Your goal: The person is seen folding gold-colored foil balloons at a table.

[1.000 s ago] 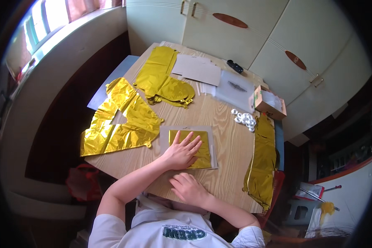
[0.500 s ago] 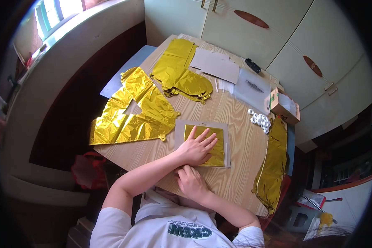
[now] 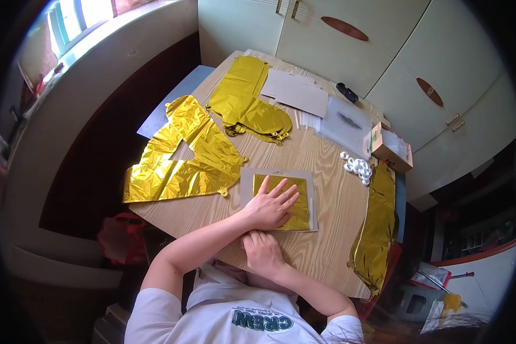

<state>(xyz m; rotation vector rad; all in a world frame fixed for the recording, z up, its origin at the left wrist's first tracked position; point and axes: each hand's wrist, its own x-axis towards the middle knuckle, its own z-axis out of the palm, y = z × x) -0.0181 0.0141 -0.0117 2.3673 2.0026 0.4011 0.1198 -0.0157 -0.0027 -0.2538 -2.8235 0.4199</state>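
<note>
My left hand [image 3: 270,205] lies flat with spread fingers on a folded square of gold foil [image 3: 301,198]. Under the foil is a grey card [image 3: 247,182] with a hang slot at its top edge. A thin white stick [image 3: 313,207] lies along the card's right side. Just below my left wrist, my right hand [image 3: 263,251] rests at the table's near edge with its fingers curled in; whether anything is inside them is hidden. To the left, a flattened gold foil balloon [image 3: 200,172] with a triangular gap and small tabs is spread out.
Farther back lie a stack of gold foil balloons [image 3: 243,83], grey cards [image 3: 295,92], white sticks [image 3: 308,121] and clear plastic bags [image 3: 344,123]. At right are white ribbon rolls [image 3: 358,167], a small cardboard box [image 3: 393,150] and more gold foil [image 3: 375,229] along the table edge.
My left hand stays flat on the foil. The fingers of my right hand have shifted slightly below the left wrist. The whole view has moved a little.
</note>
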